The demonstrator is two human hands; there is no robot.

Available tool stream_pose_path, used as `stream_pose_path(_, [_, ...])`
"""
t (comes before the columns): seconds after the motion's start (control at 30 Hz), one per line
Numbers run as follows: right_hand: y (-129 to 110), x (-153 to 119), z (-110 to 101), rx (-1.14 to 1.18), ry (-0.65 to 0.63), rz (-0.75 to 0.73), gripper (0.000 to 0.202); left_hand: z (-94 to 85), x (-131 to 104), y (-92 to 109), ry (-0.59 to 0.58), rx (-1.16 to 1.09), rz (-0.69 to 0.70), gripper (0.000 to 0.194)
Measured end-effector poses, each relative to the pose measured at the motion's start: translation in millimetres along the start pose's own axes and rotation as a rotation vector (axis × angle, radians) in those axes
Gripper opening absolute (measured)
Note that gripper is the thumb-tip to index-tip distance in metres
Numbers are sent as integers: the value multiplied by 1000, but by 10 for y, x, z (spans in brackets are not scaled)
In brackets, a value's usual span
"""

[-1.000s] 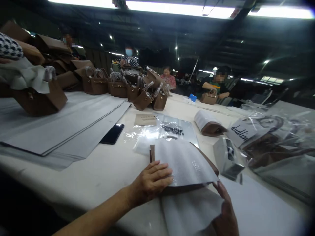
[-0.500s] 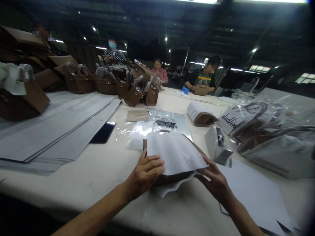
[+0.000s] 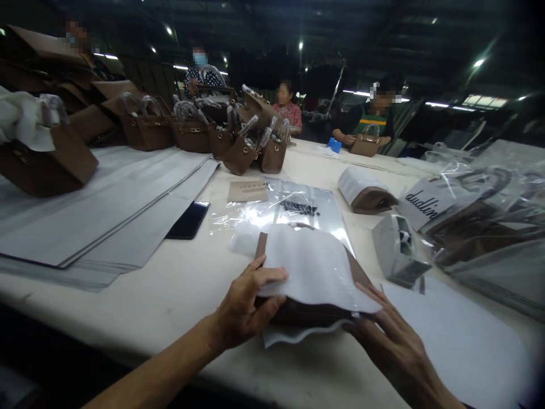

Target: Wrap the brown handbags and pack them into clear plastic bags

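Note:
A brown bag (image 3: 358,271) lies on the table in front of me, with a white foam sheet (image 3: 309,264) over its upper face and a second sheet edge showing beneath. My left hand (image 3: 251,298) grips the bag's left side, fingers on the foam and thumb at the lower edge. On the right side, my right hand (image 3: 385,321) holds the bag's corner and the foam between thumb and fingers. Just beyond the bag lie a clear plastic bag with black print (image 3: 298,207) and a brown card (image 3: 247,191).
Brown handbags (image 3: 149,129) are piled at the back left, behind grey sheets (image 3: 128,199) and a phone (image 3: 189,220). At right are a foam-wrapped bag (image 3: 366,190), a tape dispenser (image 3: 398,250), plastic-wrapped bags (image 3: 468,221) and white sheets (image 3: 460,335). Several people sit or stand beyond the table.
The view has shifted, so most things appear further right. My left thumb now shows at the bag's lower edge, and the foam's right corner reaches further over my right hand.

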State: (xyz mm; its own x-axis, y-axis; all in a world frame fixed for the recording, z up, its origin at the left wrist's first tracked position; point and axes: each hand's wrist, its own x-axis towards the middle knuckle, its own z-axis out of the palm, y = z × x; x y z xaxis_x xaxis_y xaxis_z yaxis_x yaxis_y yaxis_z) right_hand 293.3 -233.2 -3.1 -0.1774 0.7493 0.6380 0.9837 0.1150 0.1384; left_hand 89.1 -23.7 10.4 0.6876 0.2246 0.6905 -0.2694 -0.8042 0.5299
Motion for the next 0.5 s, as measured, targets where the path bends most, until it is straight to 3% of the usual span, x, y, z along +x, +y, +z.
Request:
stream_pose_path(0.17, [9,-8,47,28,87,98,19,34,-211,60,-115,254,202,47])
stream_pose_path(0.27, [-22,-12,73,63,110,143,15,139,-253,131,-40,432,196,39])
stream_pose_path(0.37, [-31,16,81,71,126,161,13,225,-106,284,14,514,99,48])
stream_pose_path(0.5, [-15,62,85,64,144,165,14,270,294,509,-298,690,-44,54])
